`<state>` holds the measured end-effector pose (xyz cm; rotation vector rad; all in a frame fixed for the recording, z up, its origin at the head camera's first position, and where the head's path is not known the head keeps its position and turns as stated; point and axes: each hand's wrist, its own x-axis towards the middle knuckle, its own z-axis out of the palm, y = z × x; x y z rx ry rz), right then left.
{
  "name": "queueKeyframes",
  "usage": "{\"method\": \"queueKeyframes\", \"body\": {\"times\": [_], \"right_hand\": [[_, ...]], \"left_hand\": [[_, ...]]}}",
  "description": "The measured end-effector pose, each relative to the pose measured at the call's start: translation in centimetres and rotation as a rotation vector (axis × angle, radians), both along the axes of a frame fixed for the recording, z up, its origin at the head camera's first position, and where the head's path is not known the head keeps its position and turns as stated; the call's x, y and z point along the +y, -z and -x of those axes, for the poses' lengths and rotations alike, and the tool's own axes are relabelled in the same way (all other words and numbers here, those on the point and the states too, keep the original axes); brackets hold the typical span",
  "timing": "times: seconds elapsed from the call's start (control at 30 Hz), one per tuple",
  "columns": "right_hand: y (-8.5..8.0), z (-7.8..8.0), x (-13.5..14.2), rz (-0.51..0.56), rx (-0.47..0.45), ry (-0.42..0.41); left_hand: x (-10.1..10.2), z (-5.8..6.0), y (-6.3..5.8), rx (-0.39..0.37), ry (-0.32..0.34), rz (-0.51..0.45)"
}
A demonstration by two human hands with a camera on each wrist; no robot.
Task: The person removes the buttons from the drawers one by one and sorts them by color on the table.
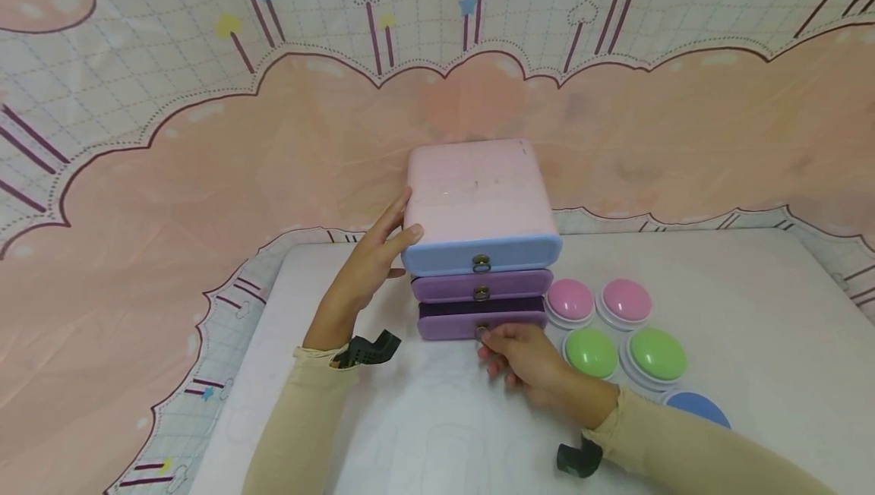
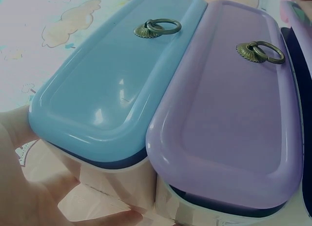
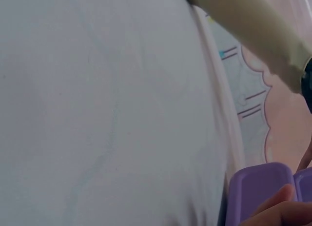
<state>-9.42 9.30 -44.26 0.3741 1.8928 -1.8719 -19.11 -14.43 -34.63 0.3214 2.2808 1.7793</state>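
Note:
A small chest of drawers [image 1: 481, 191] with a pink top stands near the back of the white table. Its top drawer [image 1: 444, 256] has a blue front, and the middle drawer [image 1: 444, 287] is purple. The purple bottom drawer [image 1: 447, 326] is pulled out a little, with a dark gap behind its front. My right hand [image 1: 529, 358] pinches the ring pull of that bottom drawer. Against the chest's left side rests my left hand [image 1: 365, 263], fingers extended, thumb near the top edge. Brass ring pulls [image 2: 163, 27] show up close in the left wrist view.
Right of the chest stand two pink push lights [image 1: 570, 300], two green ones [image 1: 591, 352] and a blue one [image 1: 699, 408], partly hidden by the right sleeve. A patterned cloth [image 1: 328, 153] hangs behind the white table [image 1: 410, 434].

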Motion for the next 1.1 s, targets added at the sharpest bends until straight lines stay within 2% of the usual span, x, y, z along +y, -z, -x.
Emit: {"method": "queueKeyframes", "body": {"times": [0.73,1.1], "right_hand": [[0.0,1.8,0.1,-0.029,-0.003,0.009],[-0.2,2.2,0.2,-0.041,-0.003,-0.002]], "left_hand": [[0.1,-0.1,0.0,0.019,-0.002,0.023],[-0.1,0.1,0.2,0.002,-0.002,0.038]]}}
